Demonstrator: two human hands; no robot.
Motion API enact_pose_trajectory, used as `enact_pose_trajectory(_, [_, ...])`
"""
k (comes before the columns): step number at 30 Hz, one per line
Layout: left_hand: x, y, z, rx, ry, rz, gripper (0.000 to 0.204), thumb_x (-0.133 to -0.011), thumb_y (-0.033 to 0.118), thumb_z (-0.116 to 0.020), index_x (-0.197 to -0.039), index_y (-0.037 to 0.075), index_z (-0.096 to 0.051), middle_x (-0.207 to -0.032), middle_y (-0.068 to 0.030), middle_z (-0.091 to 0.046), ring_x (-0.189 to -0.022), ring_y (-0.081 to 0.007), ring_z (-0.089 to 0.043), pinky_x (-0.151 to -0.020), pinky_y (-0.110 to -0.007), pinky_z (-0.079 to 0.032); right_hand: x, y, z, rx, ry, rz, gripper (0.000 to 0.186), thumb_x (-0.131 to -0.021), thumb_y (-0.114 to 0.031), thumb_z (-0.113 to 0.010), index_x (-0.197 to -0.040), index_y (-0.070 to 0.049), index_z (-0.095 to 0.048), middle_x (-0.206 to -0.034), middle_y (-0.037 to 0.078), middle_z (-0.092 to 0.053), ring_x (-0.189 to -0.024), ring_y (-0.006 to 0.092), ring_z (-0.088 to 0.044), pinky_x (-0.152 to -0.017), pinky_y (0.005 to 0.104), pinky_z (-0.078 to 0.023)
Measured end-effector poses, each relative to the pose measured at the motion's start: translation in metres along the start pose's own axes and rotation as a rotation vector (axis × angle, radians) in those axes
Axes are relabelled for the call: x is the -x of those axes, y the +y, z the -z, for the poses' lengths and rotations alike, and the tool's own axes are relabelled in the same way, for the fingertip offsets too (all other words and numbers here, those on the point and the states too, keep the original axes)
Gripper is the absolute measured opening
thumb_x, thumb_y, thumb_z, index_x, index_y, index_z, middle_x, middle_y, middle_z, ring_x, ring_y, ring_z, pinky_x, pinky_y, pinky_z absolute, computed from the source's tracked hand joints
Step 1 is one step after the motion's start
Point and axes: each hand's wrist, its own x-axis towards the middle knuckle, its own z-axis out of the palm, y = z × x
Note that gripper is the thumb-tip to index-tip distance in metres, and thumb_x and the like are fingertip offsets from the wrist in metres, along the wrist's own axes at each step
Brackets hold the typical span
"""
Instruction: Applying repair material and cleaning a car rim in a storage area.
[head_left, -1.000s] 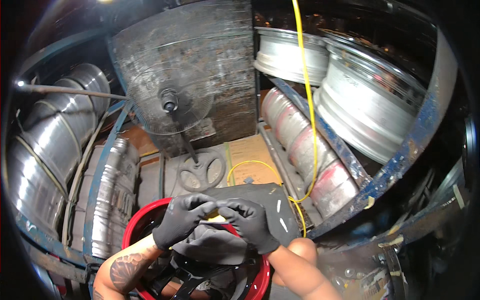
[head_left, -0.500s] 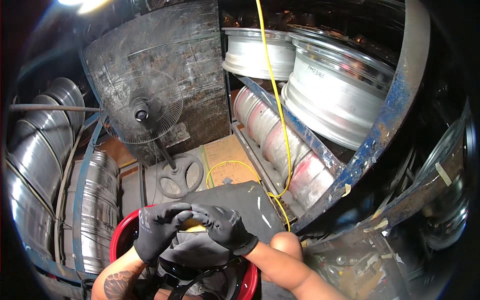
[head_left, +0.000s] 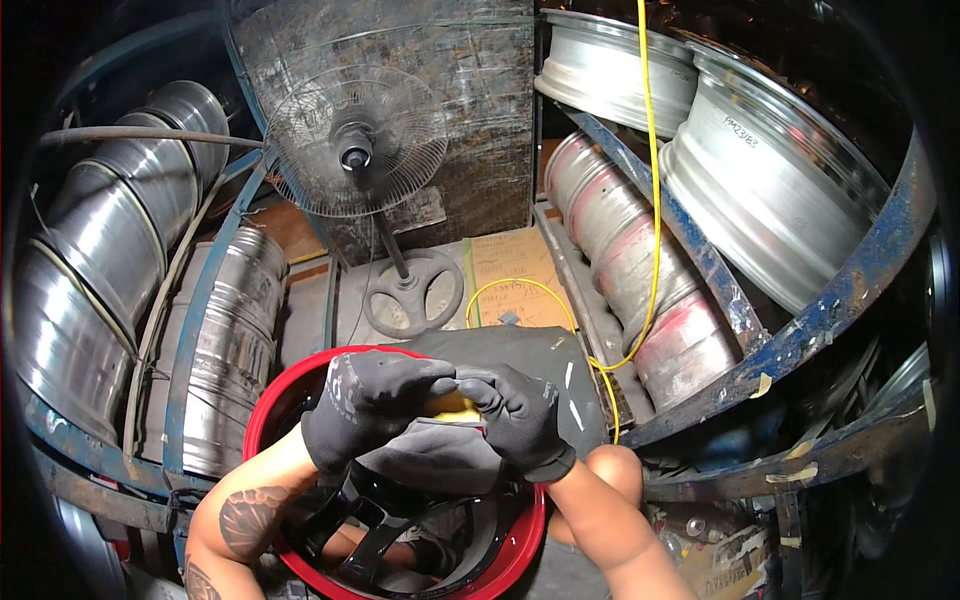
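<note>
Both my hands wear dark grey gloves and meet above a wheel rim [head_left: 262, 410] with a glossy red outer edge and black spokes. Curled fingers of my left hand [head_left: 375, 400] and my right hand [head_left: 520, 415] pinch a grey cloth [head_left: 430, 458] along its upper part. The cloth hangs below them, over the far part of the rim. A small yellow piece [head_left: 453, 405] shows between the hands, against the cloth; its kind is unclear. Through the spokes, part of a leg and foot is visible.
A dark padded surface [head_left: 510, 360] lies beyond the rim. Further off stands a pedestal fan [head_left: 355, 155]. Silver wheel rims [head_left: 100, 230] fill blue metal racks left and right. A yellow cable [head_left: 652, 200] hangs down at the right and loops across cardboard [head_left: 530, 255].
The view has tilted down and turned left, so the surroundings sit higher and further right. More of the wheel rim shows. My hands remain together on the cloth, fingers slightly shifted.
</note>
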Motion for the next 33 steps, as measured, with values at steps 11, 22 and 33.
enact_pose_trajectory(11, [-0.008,0.017,0.008,0.578,-0.063,0.54,0.017,-0.086,0.008,-0.073,-0.1,-0.001,-0.073,-0.089,-0.0081,-0.074,-0.077,-0.009,-0.068,-0.072,-0.026,-0.055,-0.002,-0.015,0.002,-0.208,-0.008,-0.195,0.017,-0.091,-0.012,-0.068,-0.105,-0.002,-0.069,-0.097,0.016,-0.071,-0.091,0.0244,-0.07,-0.079,0.0328,-0.053])
enact_pose_trajectory(22, [0.002,0.018,-0.004,0.869,-0.053,0.559,0.014,-0.084,-0.004,-0.071,-0.098,-0.004,-0.068,-0.096,-0.0099,-0.072,-0.088,-0.0114,-0.068,-0.081,-0.026,-0.057,-0.001,-0.014,0.005,-0.233,0.019,-0.38,0.026,-0.098,-0.026,-0.063,-0.102,-0.002,-0.071,-0.084,0.005,-0.073,-0.079,0.0081,-0.065,-0.073,0.0278,-0.053])
enact_pose_trajectory(33, [-0.001,0.021,0.002,0.898,-0.129,0.624,0.016,-0.085,0.003,-0.075,-0.099,-0.002,-0.068,-0.096,-0.0078,-0.071,-0.088,-0.0097,-0.067,-0.08,-0.026,-0.055,0.0,-0.015,0.004,-0.297,0.047,-0.223,0.033,-0.093,-0.02,-0.07,-0.119,-0.001,-0.066,-0.109,0.012,-0.073,-0.094,0.0131,-0.069,-0.082,0.0289,-0.054])
